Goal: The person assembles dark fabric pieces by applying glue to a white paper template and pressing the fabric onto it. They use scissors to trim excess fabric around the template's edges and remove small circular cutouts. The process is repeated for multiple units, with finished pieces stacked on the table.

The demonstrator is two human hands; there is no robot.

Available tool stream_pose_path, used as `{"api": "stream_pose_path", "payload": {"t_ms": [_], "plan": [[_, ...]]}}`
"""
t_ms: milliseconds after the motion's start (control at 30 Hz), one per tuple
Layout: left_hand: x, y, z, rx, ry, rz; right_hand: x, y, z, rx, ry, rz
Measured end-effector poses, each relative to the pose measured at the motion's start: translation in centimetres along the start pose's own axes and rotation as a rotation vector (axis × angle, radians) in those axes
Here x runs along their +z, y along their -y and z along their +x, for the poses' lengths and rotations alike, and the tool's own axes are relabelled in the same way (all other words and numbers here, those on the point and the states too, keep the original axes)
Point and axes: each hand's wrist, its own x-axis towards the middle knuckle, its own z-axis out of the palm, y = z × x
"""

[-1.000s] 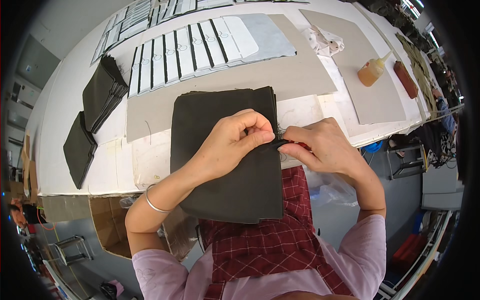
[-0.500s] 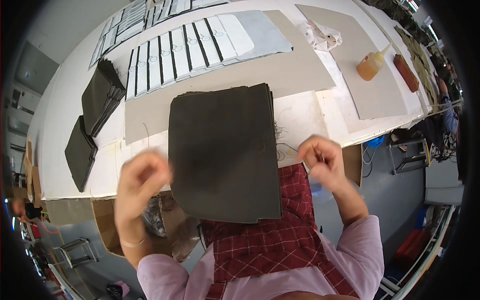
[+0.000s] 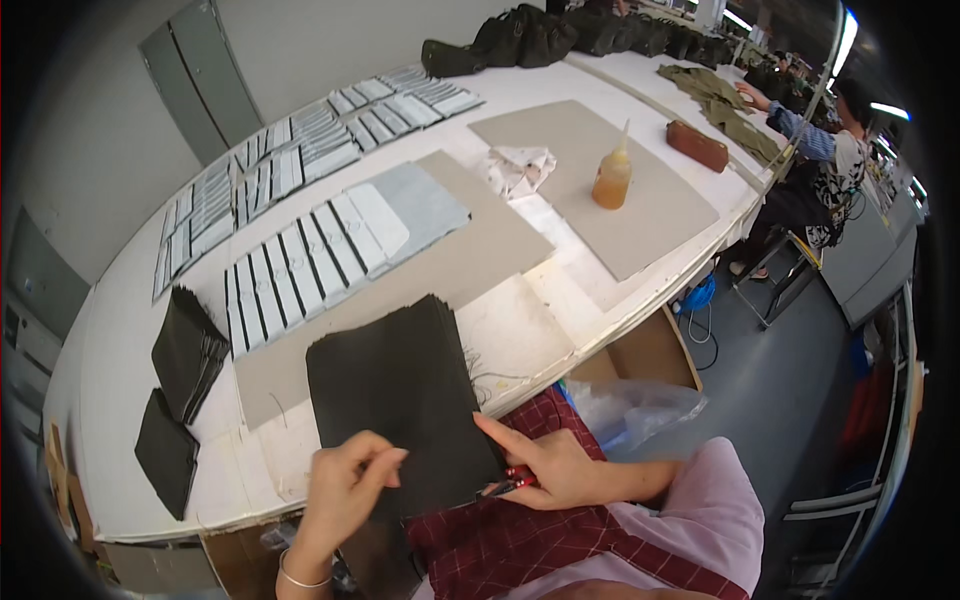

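A stack of dark fabric panels [image 3: 395, 385] lies at the table's near edge, overlapping my apron. Over its lower left part hovers my left hand [image 3: 345, 490], thumb and fingers pinched together; whatever may be between the fingertips is too small to make out. My right hand [image 3: 555, 465] is at the stack's lower right corner, index finger stretched along the stack's side. Its other fingers curl round small red-handled thread snips [image 3: 519, 477], whose dark tips point left toward the stack. Loose threads [image 3: 482, 372] stick out beside the stack's right edge.
Two more dark panel stacks [image 3: 188, 350] stand at the left. Beyond lie white strips with black bands [image 3: 300, 260] on grey board [image 3: 500, 240]. A glue bottle [image 3: 612, 180], crumpled cloth [image 3: 518, 170] and brown case [image 3: 697, 146] are farther right. A co-worker [image 3: 835, 150] sits at the far right.
My view has swung to the right and up. Both hands have come in closer to the stack's near end, and the snips now show plainly in my right hand.
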Motion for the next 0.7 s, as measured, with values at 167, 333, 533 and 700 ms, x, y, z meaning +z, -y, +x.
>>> {"api": "stream_pose_path", "payload": {"t_ms": [167,333,533,700], "plan": [[4.5,-2.2,3.8,0.274,0.002,0.409,1.2,-1.2,-0.8,-0.106,-0.018,-0.103],[5.2,-2.4,4.9,0.237,-0.001,0.541,1.7,-2.3,-0.5,-0.232,-0.093,-0.226],[5.2,-2.3,5.6,0.204,0.03,0.555,2.8,-3.7,-0.7,-0.339,-0.219,-0.207],[4.6,-2.2,5.9,0.15,0.121,0.464,2.4,-3.6,-0.4,-0.323,-0.163,-0.213]]}}
